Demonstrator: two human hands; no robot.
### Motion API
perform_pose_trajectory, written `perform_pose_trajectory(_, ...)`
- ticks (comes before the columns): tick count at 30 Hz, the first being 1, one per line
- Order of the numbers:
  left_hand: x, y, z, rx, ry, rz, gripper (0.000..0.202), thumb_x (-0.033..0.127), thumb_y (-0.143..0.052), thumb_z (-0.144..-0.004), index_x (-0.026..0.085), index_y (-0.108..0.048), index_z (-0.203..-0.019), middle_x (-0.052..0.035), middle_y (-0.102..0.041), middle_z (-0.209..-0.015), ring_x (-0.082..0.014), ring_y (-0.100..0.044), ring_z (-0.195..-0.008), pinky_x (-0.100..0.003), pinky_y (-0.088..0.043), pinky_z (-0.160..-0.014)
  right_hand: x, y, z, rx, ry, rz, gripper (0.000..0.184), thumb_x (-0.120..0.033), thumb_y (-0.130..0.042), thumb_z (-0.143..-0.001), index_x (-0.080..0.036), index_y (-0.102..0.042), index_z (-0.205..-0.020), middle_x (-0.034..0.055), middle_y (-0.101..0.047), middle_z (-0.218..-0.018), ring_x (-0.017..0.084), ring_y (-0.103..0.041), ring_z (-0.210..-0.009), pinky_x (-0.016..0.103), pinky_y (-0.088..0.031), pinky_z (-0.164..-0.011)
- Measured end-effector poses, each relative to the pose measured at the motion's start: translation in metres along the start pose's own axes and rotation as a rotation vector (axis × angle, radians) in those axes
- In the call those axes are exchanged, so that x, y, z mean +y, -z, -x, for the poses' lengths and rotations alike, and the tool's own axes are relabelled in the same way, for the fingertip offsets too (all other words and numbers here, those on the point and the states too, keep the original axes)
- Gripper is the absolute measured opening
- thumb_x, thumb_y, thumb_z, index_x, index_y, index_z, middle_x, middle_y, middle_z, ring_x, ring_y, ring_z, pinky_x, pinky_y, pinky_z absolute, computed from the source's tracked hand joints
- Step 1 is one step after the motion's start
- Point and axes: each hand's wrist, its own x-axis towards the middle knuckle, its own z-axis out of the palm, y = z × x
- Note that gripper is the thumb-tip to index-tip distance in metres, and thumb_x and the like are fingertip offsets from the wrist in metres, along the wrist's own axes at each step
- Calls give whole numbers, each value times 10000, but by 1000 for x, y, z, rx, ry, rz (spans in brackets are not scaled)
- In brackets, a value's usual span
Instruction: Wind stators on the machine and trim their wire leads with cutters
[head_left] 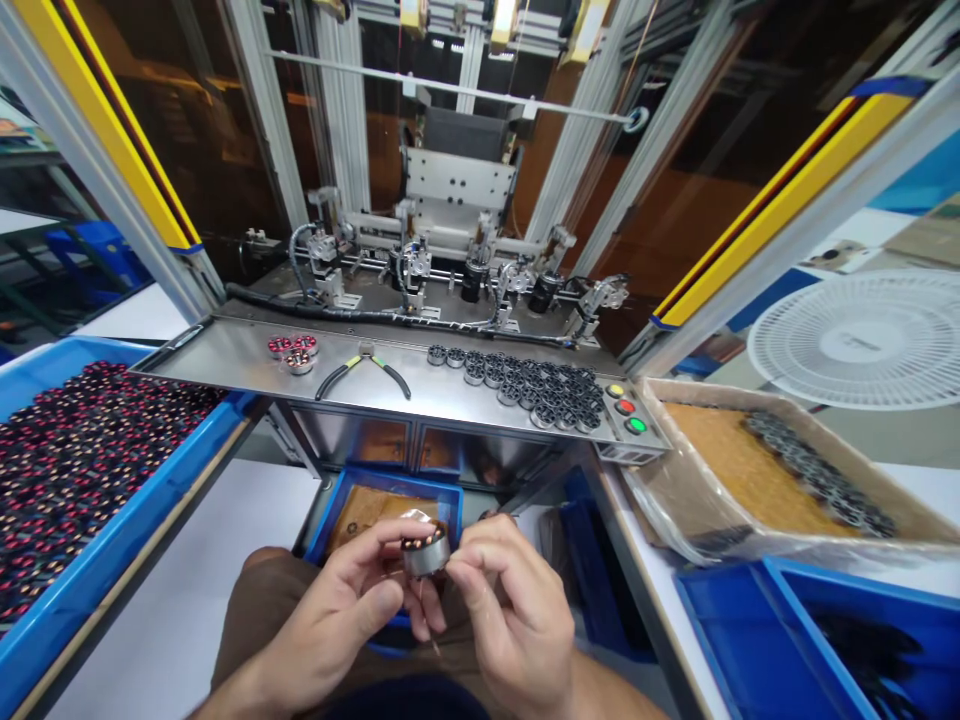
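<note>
Both my hands meet low in the middle over my lap. My left hand (341, 605) and my right hand (510, 600) pinch a small round wound stator (424, 548) with copper coils between their fingertips; both hands are closed on it. A thin wire hangs from it. Below it sits a small blue bin (442, 497) lined with cardboard.
A steel shelf (240, 360) carries wound stators (294, 350), green-handled pliers (364, 368), several bare black cores (536, 385) and coloured buttons (625, 407). A winding machine (457, 250) stands behind. A blue tray of wound stators (67, 470) is left; a cardboard box of cores (780, 470) and a fan grille (862, 340) right.
</note>
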Motion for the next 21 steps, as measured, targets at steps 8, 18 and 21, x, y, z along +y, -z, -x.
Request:
perform_pose_trajectory(8, 10, -5, 2, 90, -198, -98, 59, 265, -714, -833, 227, -671, -847, -72, -680, -1148, -258, -591, -1193, -370, -478, -977, 1, 3, -2, -22, -136, -65, 169, -95, -569, -891, -163, -613, -742, 11, -576, -682, 124, -560, -647, 250, -455, -589)
perform_pose_trajectory(18, 1, -11, -7, -58, 169, 19, 432, 515, -706, -781, 181, -587, -1028, -37, -678, -773, -140, -654, -672, -232, -511, -622, 8, 14, 2, -124, 146, 15, 111, -86, -566, -901, -173, -622, -942, 55, -653, -770, 155, -623, -701, 286, -542, -615)
perform_pose_trajectory(21, 2, -15, -7, -25, 136, 4, 324, 420, -681, -843, 183, -573, -1036, -44, -690, -782, -152, -668, -700, -251, -526, -642, 6, 15, 4, -108, 131, 45, 104, -87, -564, -900, -175, -619, -914, 46, -638, -749, 151, -608, -682, 288, -530, -612)
